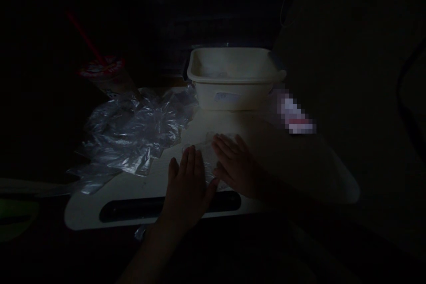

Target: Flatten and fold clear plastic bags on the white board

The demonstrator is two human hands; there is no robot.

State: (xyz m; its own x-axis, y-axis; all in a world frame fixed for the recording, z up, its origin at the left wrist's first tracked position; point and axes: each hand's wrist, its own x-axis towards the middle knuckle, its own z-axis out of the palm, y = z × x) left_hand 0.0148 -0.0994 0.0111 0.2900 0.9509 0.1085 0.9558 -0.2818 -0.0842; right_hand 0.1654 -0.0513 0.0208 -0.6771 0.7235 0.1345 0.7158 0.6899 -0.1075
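- White table (276, 151), dim light, wide side across the view, rounded near corners.
- Heap of clear plastic (129, 133): crumpled, shiny, covers table's left part, spills past the left edge.
- Cream bin (229, 95): far side of table, open top up, long side left-right, pale label (228, 96) on near wall.
- Black slot (133, 209): along near edge, lengthwise left-right, partly behind left wrist.
- Cup (116, 82): behind the heap, red lid, red straw (84, 37) leaning up-left.
- Clear plastic piece (209, 157): on table, mid-front, between and under the hands, near bin but apart from it. Visible strip runs near-to-far, pointing at bin; full long axis can't be told, hands cover much of it.
- Left hand (187, 186): open, palm down, fingers straight ahead, thumb out to the right; touches plastic, nothing gripped.
- Right hand (238, 164): open, palm down, fingers up-left, little finger apart; lies on plastic, no grip seen. Thumbs close; contact unclear.
- Pixelated item (296, 115): right of bin, whitish with red band.
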